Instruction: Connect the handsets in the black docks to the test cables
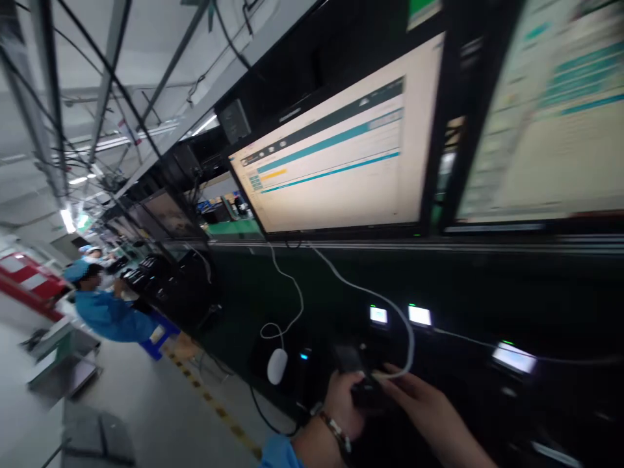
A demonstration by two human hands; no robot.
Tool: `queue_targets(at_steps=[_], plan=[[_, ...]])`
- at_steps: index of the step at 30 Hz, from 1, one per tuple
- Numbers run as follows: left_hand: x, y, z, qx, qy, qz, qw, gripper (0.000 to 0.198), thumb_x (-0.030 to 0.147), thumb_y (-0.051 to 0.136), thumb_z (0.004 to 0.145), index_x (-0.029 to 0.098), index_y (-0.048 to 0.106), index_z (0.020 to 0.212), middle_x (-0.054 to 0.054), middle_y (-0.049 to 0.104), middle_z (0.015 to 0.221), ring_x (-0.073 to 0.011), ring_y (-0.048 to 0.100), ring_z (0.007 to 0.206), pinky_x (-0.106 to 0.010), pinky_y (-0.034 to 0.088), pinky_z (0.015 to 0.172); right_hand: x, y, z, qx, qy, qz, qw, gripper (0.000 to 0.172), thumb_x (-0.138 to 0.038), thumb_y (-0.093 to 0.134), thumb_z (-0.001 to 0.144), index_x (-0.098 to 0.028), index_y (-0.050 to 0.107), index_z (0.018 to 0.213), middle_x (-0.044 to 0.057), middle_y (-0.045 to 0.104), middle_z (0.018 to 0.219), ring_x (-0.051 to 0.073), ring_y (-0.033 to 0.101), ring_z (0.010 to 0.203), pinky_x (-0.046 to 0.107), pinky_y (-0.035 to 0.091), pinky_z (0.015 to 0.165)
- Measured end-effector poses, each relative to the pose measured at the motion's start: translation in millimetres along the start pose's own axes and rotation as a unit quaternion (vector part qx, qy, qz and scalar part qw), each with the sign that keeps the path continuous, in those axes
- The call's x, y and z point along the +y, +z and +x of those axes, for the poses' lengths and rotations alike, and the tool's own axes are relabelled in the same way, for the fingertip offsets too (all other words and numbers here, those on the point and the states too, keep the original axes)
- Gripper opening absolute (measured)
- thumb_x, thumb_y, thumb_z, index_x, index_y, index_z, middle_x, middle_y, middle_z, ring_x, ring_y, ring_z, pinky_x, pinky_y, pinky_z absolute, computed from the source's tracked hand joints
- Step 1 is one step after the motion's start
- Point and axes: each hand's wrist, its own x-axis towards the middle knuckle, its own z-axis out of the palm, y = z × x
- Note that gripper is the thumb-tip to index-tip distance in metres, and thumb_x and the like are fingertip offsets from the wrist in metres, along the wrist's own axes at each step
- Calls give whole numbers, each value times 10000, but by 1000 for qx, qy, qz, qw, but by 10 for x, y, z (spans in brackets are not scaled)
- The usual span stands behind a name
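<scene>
My left hand, with a banded bracelet or watch at the wrist, is closed around a small dark handheld device. The device's screen looks unlit, and blur hides its details. At the device's right side, the fingers of my right hand are closed on the end of a white cable. Whether its plug sits in the device I cannot make out. That cable loops up toward the monitor. Left of my hands lies a white mouse with its cord.
Several small devices with lit screens, such as one device, lie to the right on the dark bench. A second monitor stands at the right. A person in blue sits farther along the bench. Yellow-black floor tape runs beside it.
</scene>
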Motion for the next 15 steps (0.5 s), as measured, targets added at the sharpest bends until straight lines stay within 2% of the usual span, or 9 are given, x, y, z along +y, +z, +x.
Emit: queue_targets(at_steps=[2, 4, 8, 11, 13, 15], plan=[[-79, -48, 115, 5, -4, 22, 1000, 530, 382, 750, 500, 149, 570, 941, -61, 685, 749, -193, 650, 649, -280, 432, 565, 175, -133, -26, 34, -4, 21, 999, 437, -474, 700, 495, -212, 696, 844, 94, 750, 996, 307, 679, 1004, 380, 561, 899], [-163, -100, 216, 2, -5, 30, 1000, 501, 369, 763, 571, 144, 557, 969, -79, 702, 793, -196, 671, 687, -263, 431, 578, 322, -342, -88, 53, -6, 18, 998, 478, -489, 692, 515, -198, 688, 895, 112, 736, 1048, 304, 682, 998, 390, 551, 918], [-282, -251, 331, 13, -1, 8, 1000, 446, 253, 756, 635, 174, 550, 1024, -79, 700, 964, -201, 687, 857, -282, 489, 697, 529, -883, -303, 104, -20, -33, 994, 489, -530, 644, 555, -185, 698, 897, 115, 744, 1007, 300, 706, 911, 392, 570, 873], [-282, -415, 393, -2, 6, 127, 992, 503, 269, 726, 672, 208, 546, 1137, -100, 656, 1190, -223, 645, 1046, -313, 502, 799, 677, -1315, -495, 187, -54, -89, 977, 437, -546, 607, 593, -203, 707, 845, 92, 761, 916, 288, 716, 845, 374, 589, 808], [-263, -515, 464, -1, 38, 293, 955, 537, 354, 706, 691, 214, 559, 1188, -95, 641, 1243, -255, 602, 1136, -336, 503, 840, 788, -1602, -611, 247, -97, -126, 956, 390, -539, 598, 618, -222, 710, 817, 70, 766, 867, 274, 716, 831, 343, 595, 769], [-265, -571, 541, 15, 78, 468, 880, 505, 384, 737, 667, 193, 631, 1122, -93, 713, 1079, -292, 627, 1089, -367, 502, 885, 892, -1888, -696, 303, -142, -162, 928, 351, -528, 591, 634, -240, 710, 798, 54, 765, 838, 263, 715, 819, 321, 596, 738]])
